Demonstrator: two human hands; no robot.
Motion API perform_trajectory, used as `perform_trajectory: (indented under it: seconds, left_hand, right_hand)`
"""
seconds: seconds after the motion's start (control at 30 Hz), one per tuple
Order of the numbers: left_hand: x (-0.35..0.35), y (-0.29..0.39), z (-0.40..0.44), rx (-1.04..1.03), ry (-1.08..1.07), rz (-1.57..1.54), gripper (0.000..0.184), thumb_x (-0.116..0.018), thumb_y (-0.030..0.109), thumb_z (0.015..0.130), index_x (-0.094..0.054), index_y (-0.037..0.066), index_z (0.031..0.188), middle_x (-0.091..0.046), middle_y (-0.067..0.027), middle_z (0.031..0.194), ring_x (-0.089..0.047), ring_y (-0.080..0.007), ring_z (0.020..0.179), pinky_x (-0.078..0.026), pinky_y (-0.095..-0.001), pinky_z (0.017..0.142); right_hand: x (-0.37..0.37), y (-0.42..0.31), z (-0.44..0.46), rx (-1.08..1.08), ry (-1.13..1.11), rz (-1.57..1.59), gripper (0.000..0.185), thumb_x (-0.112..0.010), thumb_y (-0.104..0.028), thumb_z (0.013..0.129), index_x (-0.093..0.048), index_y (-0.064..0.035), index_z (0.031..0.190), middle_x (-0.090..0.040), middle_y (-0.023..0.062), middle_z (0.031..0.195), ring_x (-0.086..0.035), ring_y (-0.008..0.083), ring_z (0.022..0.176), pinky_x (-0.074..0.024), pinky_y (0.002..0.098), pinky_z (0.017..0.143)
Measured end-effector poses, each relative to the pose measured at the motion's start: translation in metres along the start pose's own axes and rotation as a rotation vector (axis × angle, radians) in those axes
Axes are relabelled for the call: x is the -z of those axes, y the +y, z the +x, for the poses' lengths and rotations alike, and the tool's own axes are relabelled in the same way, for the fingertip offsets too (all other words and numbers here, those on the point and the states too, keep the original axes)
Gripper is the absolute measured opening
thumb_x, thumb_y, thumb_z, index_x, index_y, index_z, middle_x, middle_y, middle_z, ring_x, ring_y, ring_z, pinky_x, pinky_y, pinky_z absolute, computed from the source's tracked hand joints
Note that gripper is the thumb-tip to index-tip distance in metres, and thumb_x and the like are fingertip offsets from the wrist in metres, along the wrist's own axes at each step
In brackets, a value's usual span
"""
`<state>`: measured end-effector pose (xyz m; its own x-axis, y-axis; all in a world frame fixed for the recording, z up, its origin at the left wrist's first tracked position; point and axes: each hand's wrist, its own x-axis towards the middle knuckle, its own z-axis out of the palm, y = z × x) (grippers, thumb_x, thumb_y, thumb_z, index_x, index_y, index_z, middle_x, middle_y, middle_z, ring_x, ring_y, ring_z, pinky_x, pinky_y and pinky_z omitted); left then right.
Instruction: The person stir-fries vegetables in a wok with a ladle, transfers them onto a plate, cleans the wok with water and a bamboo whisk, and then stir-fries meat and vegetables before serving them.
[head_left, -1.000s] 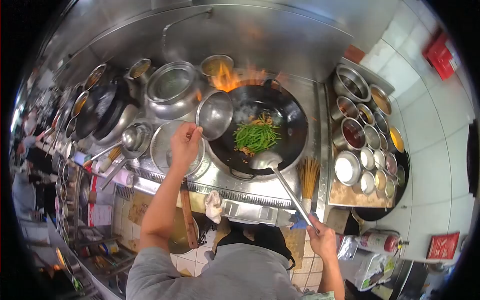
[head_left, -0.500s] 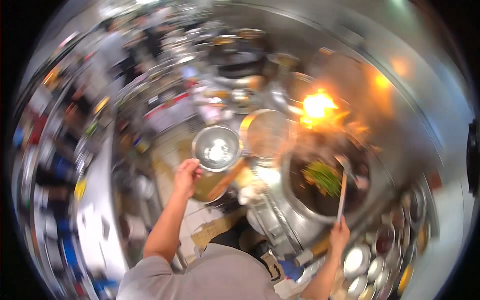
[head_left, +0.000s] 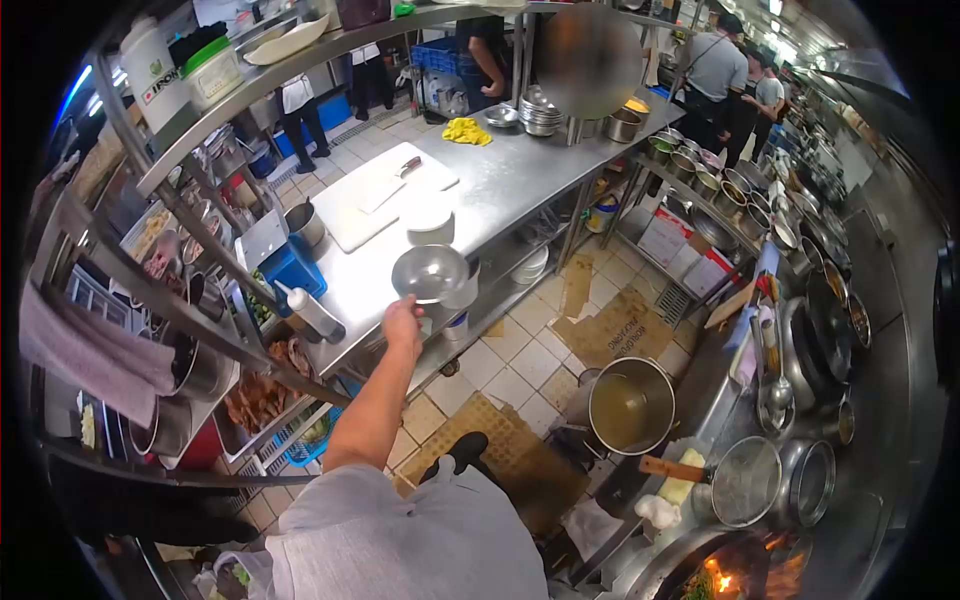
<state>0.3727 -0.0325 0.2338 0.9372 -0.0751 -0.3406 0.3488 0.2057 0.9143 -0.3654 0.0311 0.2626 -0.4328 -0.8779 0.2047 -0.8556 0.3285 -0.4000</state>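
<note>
Toward ten o'clock, the left hand (head_left: 403, 325) grips a metal bowl (head_left: 430, 272) by its rim near the surface (head_left: 510, 185). It has swung away from the flame-lit wok (head_left: 678, 574), now well apart at five o'clock. I cannot see the right hand.

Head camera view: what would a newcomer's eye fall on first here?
Probably the orange flames at the bottom right. Next comes the shiny bowl left of the middle, gripped at its rim by the left hand near the steel counter. Beyond it, a knife lies on a white board.
</note>
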Motion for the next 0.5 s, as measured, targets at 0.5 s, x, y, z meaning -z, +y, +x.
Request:
perform_trajectory:
  seconds: [0.5]
  left_hand:
    - [0.142,-0.033,0.053,-0.307,0.494,0.433,0.079,-0.085,0.048,0.080,-0.046,-0.001,0.128,-0.059,-0.0146,0.104,-0.057,-0.0206,0.091,-0.049,-0.0350,0.079]
  right_hand:
    - [-0.095,-0.218,0.052,0.327,-0.186,0.063,0.035,-0.060,-0.027,0.099,-0.063,-0.0002,0.121,-0.067,0.0231,0.115,-0.068,0.0388,0.091,-0.0571,0.0459,0.075]
